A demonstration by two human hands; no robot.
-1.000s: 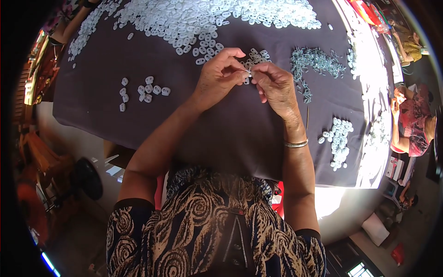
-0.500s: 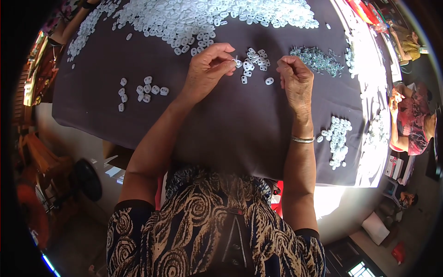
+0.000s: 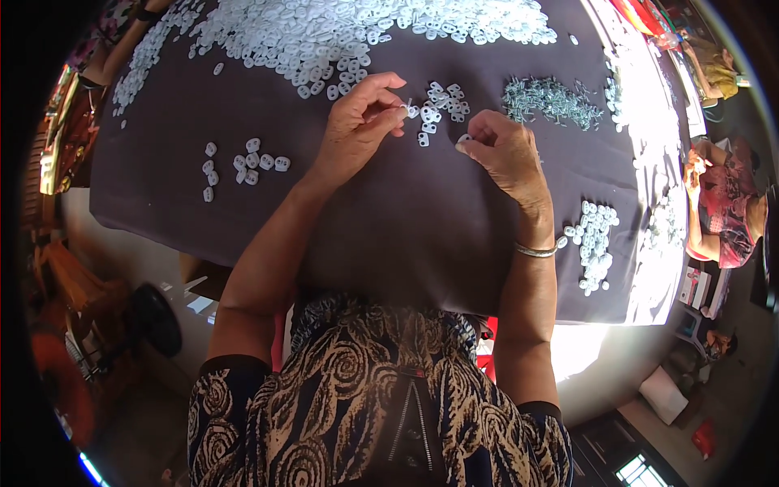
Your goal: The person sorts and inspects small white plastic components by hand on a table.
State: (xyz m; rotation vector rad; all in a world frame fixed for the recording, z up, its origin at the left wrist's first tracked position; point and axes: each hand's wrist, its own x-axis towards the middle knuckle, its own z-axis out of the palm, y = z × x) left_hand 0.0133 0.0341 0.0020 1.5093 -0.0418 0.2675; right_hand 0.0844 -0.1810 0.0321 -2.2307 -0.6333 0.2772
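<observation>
Over the dark cloth, my left hand [image 3: 357,126] pinches a small white plastic piece [image 3: 412,110] between thumb and fingertips; a thin bit stands up from it. My right hand [image 3: 510,158] has its thumb and fingers closed around a single white oval piece [image 3: 465,138], largely covered by the fingertips. Between the hands lies a loose cluster of white two-holed pieces [image 3: 430,116]. Just beyond my right hand spreads a heap of tiny greenish-grey metal bits [image 3: 544,99], too small to make out fully.
A big heap of white oval pieces [image 3: 324,36] covers the far side of the table [image 3: 389,235]. Smaller groups lie at the left [image 3: 252,160] and at the right [image 3: 595,243]. Other people sit at the left and right edges. A black fan-like object [image 3: 154,319] stands lower left.
My right hand has moved left and slightly nearer, from beside the metal bits to the single white oval piece, and closed on it. My left hand keeps its pinch, almost unmoved.
</observation>
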